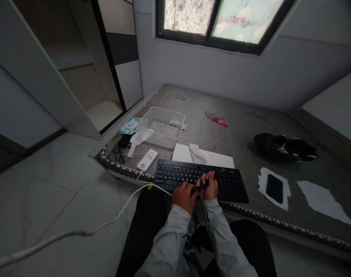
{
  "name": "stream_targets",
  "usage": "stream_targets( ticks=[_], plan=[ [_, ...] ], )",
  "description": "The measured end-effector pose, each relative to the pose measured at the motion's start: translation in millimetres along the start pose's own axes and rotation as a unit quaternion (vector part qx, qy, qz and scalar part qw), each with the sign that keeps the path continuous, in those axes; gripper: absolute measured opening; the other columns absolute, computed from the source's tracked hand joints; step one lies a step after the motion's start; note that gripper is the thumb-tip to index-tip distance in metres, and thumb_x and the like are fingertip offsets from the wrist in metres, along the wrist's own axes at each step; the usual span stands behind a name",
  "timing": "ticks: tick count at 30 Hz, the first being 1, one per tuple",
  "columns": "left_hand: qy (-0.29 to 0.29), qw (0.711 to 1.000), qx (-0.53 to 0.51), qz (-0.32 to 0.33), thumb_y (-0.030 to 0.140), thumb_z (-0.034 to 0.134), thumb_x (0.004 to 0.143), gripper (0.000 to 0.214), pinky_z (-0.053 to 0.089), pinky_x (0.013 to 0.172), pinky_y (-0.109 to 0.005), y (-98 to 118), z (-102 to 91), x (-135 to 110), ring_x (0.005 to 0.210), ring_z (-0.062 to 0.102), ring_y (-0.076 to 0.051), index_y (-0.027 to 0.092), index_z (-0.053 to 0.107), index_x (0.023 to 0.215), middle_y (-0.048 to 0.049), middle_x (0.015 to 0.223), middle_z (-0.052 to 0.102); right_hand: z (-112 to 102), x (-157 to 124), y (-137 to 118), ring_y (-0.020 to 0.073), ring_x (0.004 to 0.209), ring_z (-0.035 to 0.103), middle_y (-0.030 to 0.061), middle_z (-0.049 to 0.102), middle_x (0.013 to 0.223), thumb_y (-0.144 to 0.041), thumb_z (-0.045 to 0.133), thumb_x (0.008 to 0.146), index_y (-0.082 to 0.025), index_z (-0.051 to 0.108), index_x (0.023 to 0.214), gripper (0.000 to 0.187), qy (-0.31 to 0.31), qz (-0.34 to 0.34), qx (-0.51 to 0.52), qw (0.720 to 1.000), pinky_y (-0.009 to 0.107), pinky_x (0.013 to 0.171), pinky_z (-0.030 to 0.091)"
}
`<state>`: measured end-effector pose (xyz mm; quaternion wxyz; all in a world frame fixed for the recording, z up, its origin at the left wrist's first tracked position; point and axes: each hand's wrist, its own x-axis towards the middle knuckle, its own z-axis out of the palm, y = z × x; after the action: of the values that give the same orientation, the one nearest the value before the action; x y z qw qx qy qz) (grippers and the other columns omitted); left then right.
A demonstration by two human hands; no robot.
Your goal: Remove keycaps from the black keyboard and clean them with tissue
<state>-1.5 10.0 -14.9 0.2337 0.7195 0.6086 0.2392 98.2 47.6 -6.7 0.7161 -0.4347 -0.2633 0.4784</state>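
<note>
A black keyboard (175,174) lies along the near edge of a grey mat-covered platform (238,134). My left hand (184,196) and my right hand (210,187) meet over the keyboard's front middle. Both pinch a small dark object (198,189) between them; it is too small to identify. A white sheet (218,157) with a crumpled tissue (197,153) on it lies just behind the keyboard.
A clear plastic tub (175,115) stands at the back left, beside a white power bank (147,159) with a white cable (77,232) trailing over the floor. A black phone (274,188) rests on white paper at right. Dark shoes (285,148) sit further back.
</note>
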Motion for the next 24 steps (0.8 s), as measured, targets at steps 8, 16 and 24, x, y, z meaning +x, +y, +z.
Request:
stream_targets(
  ticks=[8,16,24],
  plan=[
    [0.023,1.000,0.008,-0.012,0.021,0.063,0.075,0.012,0.041,0.074,-0.024,-0.3,4.2,-3.4,0.084,0.058,-0.014,0.023,0.061,0.087,0.0009,0.092,0.059,5.1,4.9,5.9,0.0075,0.023,0.038,-0.0091,0.040,0.037,-0.057,0.058,0.075,-0.020,0.040,0.059,0.044,-0.062,0.048,-0.170,0.982,0.019,0.027,0.029],
    [0.036,0.999,-0.020,-0.004,0.017,0.059,0.076,0.016,0.039,0.074,-0.026,-0.2,5.8,-3.7,0.085,0.057,-0.015,0.025,0.062,0.089,0.0004,0.092,0.061,12.2,-5.1,6.2,0.0076,0.021,0.037,-0.0098,0.037,0.036,-0.057,0.055,0.077,-0.021,0.038,0.058,0.045,0.052,-0.036,-0.172,0.983,0.019,0.024,0.026],
    [0.030,0.999,-0.017,0.007,0.022,0.056,0.081,0.011,0.035,0.071,-0.029,4.1,5.3,-8.3,0.082,0.058,-0.014,0.028,0.064,0.083,0.0020,0.088,0.064,0.4,-16.5,11.3,0.0057,0.021,0.034,-0.0117,0.038,0.037,-0.052,0.052,0.083,-0.021,0.036,0.063,0.039,0.036,-0.120,-0.081,0.989,0.018,0.026,0.026]
  ],
)
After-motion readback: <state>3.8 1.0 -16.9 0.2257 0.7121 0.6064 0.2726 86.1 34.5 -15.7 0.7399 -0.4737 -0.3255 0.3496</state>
